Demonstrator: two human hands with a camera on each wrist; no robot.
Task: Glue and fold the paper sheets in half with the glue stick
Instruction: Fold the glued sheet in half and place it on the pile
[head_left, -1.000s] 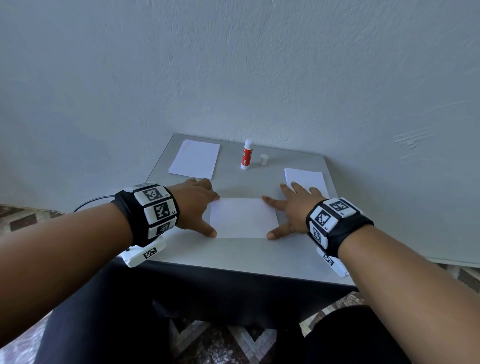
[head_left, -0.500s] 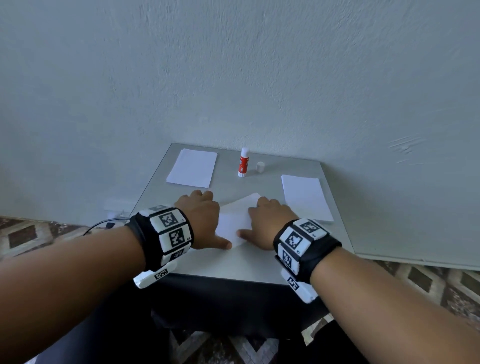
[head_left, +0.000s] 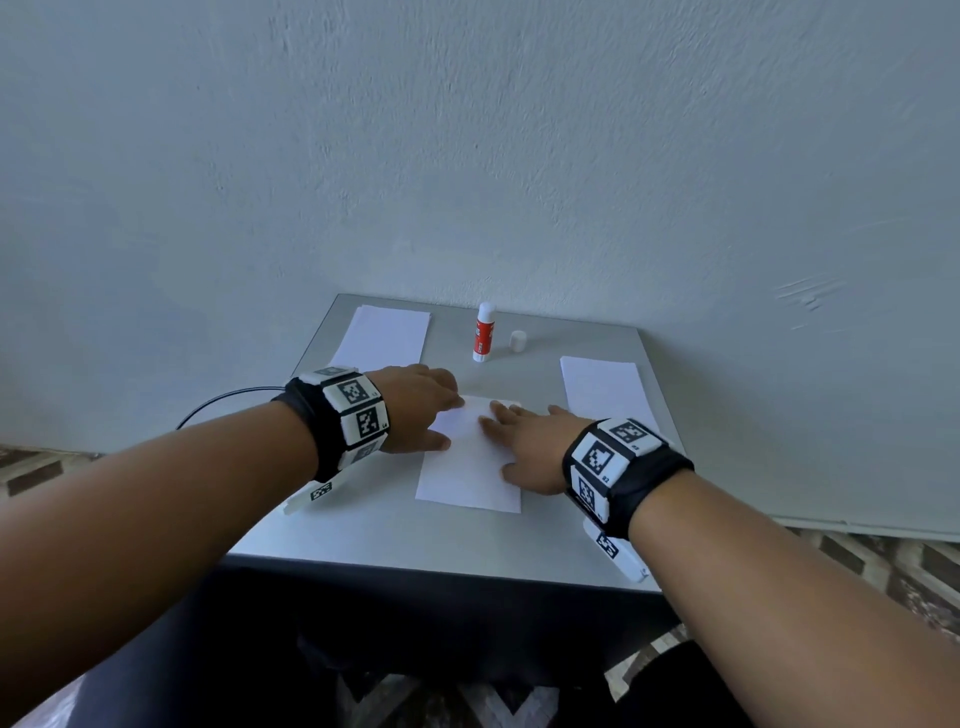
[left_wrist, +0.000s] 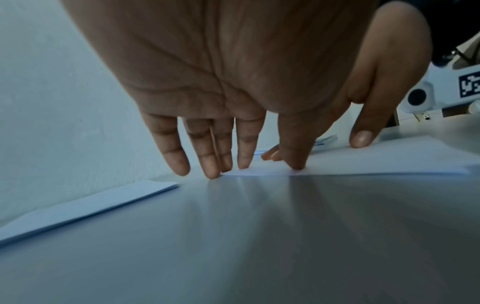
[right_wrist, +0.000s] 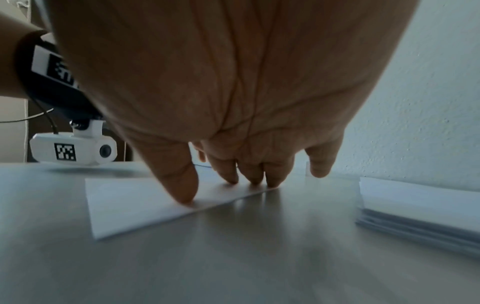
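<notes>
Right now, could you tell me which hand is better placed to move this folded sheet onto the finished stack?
Right hand: it presses the folded sheet on the side nearer the stack at the table's right.

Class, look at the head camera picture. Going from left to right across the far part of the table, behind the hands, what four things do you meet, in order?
Paper stack at the far left → upright glue stick → its small white cap → paper stack at the right.
</notes>
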